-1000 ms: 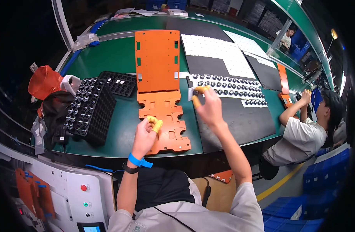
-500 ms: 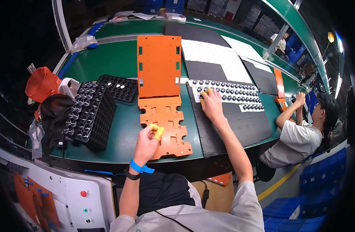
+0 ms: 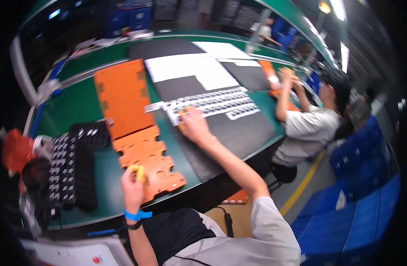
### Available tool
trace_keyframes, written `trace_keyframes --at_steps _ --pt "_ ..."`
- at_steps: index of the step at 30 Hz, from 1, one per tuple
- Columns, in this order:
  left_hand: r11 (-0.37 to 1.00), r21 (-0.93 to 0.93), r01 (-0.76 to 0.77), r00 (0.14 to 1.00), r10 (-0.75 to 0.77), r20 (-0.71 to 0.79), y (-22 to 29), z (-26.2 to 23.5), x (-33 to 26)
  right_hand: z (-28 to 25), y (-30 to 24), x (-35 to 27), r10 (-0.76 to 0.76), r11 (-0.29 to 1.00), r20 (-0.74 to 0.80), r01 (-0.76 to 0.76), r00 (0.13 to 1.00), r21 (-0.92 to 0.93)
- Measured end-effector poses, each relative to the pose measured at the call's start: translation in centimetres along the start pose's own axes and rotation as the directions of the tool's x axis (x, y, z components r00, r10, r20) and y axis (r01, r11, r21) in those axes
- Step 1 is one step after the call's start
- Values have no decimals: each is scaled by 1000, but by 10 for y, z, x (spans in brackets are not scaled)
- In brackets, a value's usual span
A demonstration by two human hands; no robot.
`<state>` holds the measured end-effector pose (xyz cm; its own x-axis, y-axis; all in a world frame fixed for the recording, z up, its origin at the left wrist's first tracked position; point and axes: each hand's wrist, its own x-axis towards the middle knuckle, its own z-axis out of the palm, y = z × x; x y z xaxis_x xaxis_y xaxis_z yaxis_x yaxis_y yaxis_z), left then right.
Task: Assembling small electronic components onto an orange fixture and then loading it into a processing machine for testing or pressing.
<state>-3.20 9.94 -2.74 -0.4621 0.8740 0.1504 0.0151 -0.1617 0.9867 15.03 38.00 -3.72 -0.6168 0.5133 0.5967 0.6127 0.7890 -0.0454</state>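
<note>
left hand (image 3: 133, 188) by orange plate (image 3: 145, 150); right hand (image 3: 196, 126) at black parts (image 3: 221, 103)

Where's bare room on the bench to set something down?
Bare: green tabletop beyond the black plastic trays, left of the orange panels; the flat black mat between the rows of small black parts and its near edge, partly under the right forearm. Crowded: near left, with trays and orange bag.

You're in what looks like a factory assembly area: your green worktop (image 3: 108, 175) carries an orange fixture (image 3: 125, 104) and black trays (image 3: 82, 173), a co-worker (image 3: 312, 135) sits alongside, and blue crates (image 3: 361, 155) stand by a yellow floor line (image 3: 302, 185).
</note>
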Motion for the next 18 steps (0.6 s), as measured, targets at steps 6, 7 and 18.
trace_keyframes --at_steps 6,7,18 --pt "1000 23 0 1000 1 -30 -11 -1 1 -42 -31 -27 -32 990 -13 33 999 136" --pt "999 52 18 1000 -17 -18 -11 0 1 -45 -32 -34 -31 984 6 29 1000 177" --pt "996 90 16 1000 -18 17 -6 2 -2 -35 -36 -70 15 939 -20 -7 1000 345"
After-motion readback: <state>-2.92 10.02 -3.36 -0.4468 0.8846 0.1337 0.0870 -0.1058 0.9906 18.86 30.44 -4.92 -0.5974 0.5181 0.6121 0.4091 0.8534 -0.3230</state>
